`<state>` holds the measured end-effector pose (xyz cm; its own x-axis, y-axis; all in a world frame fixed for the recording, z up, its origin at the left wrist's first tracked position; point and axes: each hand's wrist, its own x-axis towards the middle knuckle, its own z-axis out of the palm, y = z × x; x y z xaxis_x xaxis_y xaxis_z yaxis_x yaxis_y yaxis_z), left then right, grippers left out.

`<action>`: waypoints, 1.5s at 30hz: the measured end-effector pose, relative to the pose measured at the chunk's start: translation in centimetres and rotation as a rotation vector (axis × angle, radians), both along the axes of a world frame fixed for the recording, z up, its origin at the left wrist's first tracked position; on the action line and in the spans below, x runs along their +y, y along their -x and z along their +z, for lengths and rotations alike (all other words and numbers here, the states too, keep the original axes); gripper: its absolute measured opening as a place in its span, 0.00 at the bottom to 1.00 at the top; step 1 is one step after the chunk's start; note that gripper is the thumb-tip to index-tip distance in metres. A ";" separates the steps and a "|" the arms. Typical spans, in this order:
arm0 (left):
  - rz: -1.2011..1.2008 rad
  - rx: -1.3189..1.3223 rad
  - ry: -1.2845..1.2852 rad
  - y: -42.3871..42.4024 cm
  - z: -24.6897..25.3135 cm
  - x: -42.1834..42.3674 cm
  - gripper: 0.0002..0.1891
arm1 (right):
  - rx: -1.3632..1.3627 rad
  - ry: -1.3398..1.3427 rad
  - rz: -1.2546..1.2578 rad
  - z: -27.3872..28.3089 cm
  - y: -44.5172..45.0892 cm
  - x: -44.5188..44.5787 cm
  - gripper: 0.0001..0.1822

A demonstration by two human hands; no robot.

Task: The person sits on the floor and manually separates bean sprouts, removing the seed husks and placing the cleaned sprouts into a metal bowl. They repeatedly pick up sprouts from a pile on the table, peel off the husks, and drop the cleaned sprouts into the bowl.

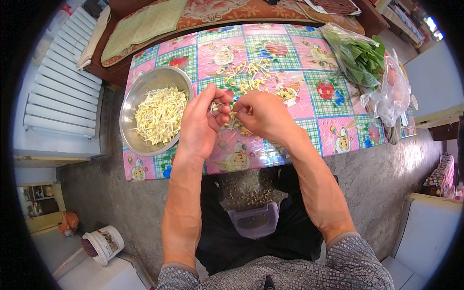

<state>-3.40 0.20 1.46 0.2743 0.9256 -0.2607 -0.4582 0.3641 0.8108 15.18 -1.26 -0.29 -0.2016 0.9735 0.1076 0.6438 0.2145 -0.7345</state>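
My left hand (204, 121) is cupped palm up beside the steel bowl, with a few bean sprouts (215, 107) held against its curled fingers. Close to its fingertips, my right hand (262, 114) has thumb and forefinger pinched together; whether something small is between them cannot be told. The round steel bowl (127, 125) on the left holds a heap of pale bean sprouts (161, 114). More bean sprouts (250, 74) lie loose on the patterned plastic tablecloth (286, 54) beyond my hands. Loose yellowish bits are scattered under and around my right hand.
Leafy greens (364, 59) in a clear plastic bag and another plastic bag (393, 90) sit at the table's right end. Below the near edge, a purple-handled dustpan (255, 221) lies between my legs, with small debris above it. A white bucket (105, 244) stands lower left; a covered bench (145, 29) lines the far side.
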 end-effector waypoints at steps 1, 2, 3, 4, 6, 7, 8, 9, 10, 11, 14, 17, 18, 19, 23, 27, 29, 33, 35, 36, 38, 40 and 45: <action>0.009 0.008 0.000 0.1 -0.1 0.0 0.14 | 0.054 0.041 -0.006 0.4 -0.1 0.0 0.07; 0.018 0.017 0.000 0.1 -0.3 0.1 0.14 | 0.136 0.070 -0.025 0.7 -0.2 0.1 0.07; 0.026 0.025 -0.002 0.2 -0.4 0.1 0.14 | 0.218 0.098 -0.045 1.0 -0.5 0.1 0.07; 0.020 0.059 -0.001 0.1 -0.3 0.1 0.14 | 0.300 0.125 -0.064 1.3 -0.7 0.2 0.07; 0.006 0.127 0.001 -0.3 -0.1 -0.2 0.14 | 0.443 0.140 -0.086 1.9 -1.0 0.3 0.09; -0.016 0.111 -0.002 -0.5 0.0 -0.3 0.13 | 0.515 0.148 -0.098 2.0 -1.1 0.4 0.09; -0.038 0.095 -0.004 -0.7 -0.1 -0.3 0.13 | 0.596 0.150 -0.103 1.7 -1.2 0.4 0.10; -0.060 0.080 -0.005 -0.8 -0.2 -0.4 0.13 | 0.616 0.181 -0.103 1.9 -1.1 0.4 0.10; -0.055 0.085 -0.016 -0.9 -0.2 -0.5 0.13 | 0.636 0.212 -0.104 2.2 -1.0 0.3 0.09; -0.050 0.090 -0.027 -1.1 -0.3 -0.5 0.13 | 0.655 0.243 -0.105 2.4 -0.9 0.2 0.09; -0.052 0.079 -0.043 -1.1 -0.7 -0.3 0.12 | 0.688 0.177 -0.075 2.6 -0.7 0.1 0.09; -0.059 0.076 -0.052 -1.2 -0.7 -0.3 0.11 | 0.650 0.181 -0.091 2.4 -0.9 0.1 0.09; -0.057 0.081 -0.054 -1.2 -0.6 -0.4 0.11 | 0.633 0.175 -0.091 2.4 -0.9 0.1 0.08; -0.059 0.083 -0.053 -1.1 -0.6 -0.4 0.11 | 0.617 0.168 -0.090 2.6 -0.9 0.1 0.08; -0.047 0.087 -0.052 -1.2 -0.8 -0.4 0.12 | 0.604 0.149 -0.118 2.0 -1.0 0.3 0.08; -0.011 0.093 -0.047 -1.2 -0.6 -0.3 0.13 | 0.821 0.207 -0.232 2.4 -0.9 0.3 0.11; -0.001 0.067 -0.033 -1.2 -0.4 -0.3 0.12 | 0.848 0.223 -0.247 2.4 -1.2 0.6 0.12; 0.009 -0.063 0.006 -0.6 -0.4 0.0 0.12 | 0.550 0.178 -0.177 1.7 -1.5 0.6 0.11; 0.032 -0.119 0.004 -0.4 -0.5 0.1 0.11 | 0.366 0.134 -0.122 1.3 -1.7 0.6 0.11; 0.043 -0.148 0.001 -0.3 -0.4 0.1 0.11 | 0.371 0.128 -0.095 1.3 -1.6 0.5 0.11; 0.062 -0.180 0.012 -0.3 -0.3 0.1 0.10 | 0.381 0.115 -0.040 1.3 -1.5 0.2 0.10; 0.068 -0.222 0.021 -0.2 -0.2 0.2 0.09 | 0.410 0.119 -0.017 0.9 -1.7 0.2 0.07; 0.079 -0.275 0.011 0.1 -0.4 0.2 0.11 | 0.184 0.127 -0.047 1.4 -1.5 0.2 0.08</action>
<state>-3.48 0.42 1.10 0.2629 0.9445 -0.1968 -0.6879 0.3265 0.6482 16.70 -1.08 1.08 -0.1435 0.9895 0.0148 0.5034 0.0859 -0.8598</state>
